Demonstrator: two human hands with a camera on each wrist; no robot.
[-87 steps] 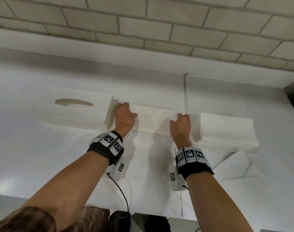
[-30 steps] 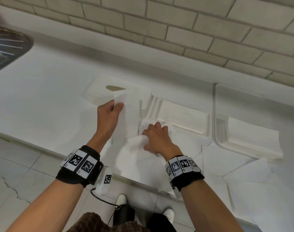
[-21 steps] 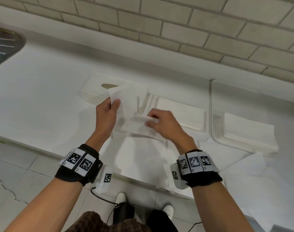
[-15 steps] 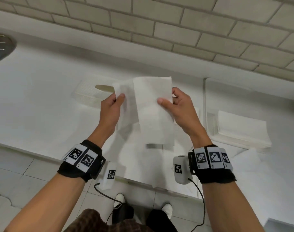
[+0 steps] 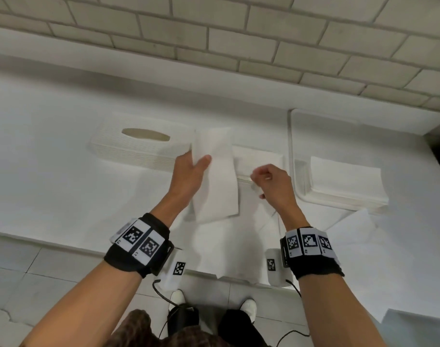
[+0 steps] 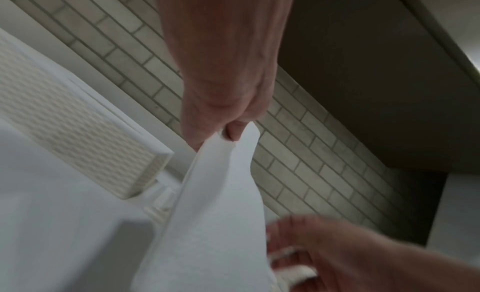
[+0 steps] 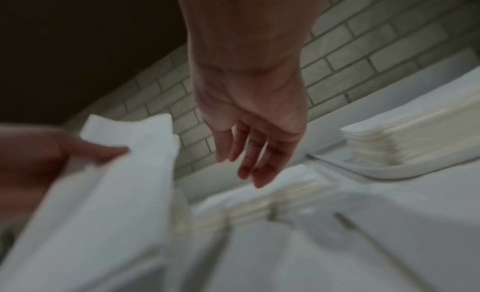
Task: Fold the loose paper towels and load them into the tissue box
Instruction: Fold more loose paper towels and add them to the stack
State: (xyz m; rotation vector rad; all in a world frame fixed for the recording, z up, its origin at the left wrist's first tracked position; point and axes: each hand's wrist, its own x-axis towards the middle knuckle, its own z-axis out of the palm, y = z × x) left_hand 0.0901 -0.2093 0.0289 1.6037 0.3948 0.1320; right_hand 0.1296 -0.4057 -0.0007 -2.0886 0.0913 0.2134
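Note:
My left hand (image 5: 191, 169) pinches the top edge of a folded white paper towel (image 5: 215, 186) between thumb and fingers, and the towel hangs down over the counter. The left wrist view shows that pinch (image 6: 228, 132) on the paper towel (image 6: 221, 214) up close. My right hand (image 5: 269, 181) hovers just right of the towel with relaxed fingers (image 7: 246, 158) and holds nothing. The white woven tissue box (image 5: 128, 149), oval slot on top, sits behind and left of the left hand. A stack of folded towels (image 5: 261, 159) lies under the right hand.
A white tray (image 5: 292, 136) at the right holds another stack of towels (image 5: 346, 181). Loose unfolded sheets (image 5: 351, 229) lie on the counter, some overhanging its front edge (image 5: 63, 249). A tiled wall runs along the back.
Half a second ago both hands held the towel up. My right hand has let go and dropped to the right; the left hand alone holds the hanging towel, lower than before.

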